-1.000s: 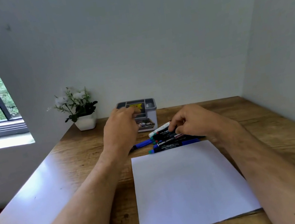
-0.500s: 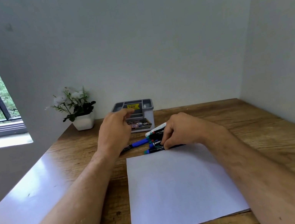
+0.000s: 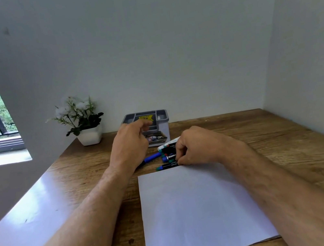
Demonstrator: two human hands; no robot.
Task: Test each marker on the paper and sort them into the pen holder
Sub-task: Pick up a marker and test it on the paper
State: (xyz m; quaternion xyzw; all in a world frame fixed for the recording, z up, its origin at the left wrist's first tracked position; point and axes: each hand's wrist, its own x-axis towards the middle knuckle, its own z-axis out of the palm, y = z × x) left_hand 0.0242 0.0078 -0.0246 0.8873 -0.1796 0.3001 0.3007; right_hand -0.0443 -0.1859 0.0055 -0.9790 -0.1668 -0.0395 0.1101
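A wooden table (image 3: 278, 146) fills a corner between two walls. A white sheet of paper (image 3: 197, 209) lies flat at its near middle, and a cluster of markers (image 3: 168, 157) lies just beyond the paper's far edge, with one blue marker (image 3: 152, 157) a little to the left. Further back stand a grey pen holder (image 3: 158, 123) and, left of it, a white pot (image 3: 90, 136) of flowers.

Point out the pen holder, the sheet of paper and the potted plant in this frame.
pen holder (image 3: 163, 132): head view, on its front right wall.
sheet of paper (image 3: 197, 209): head view, on the blank middle of the sheet.
potted plant (image 3: 90, 135): head view, on its white pot.
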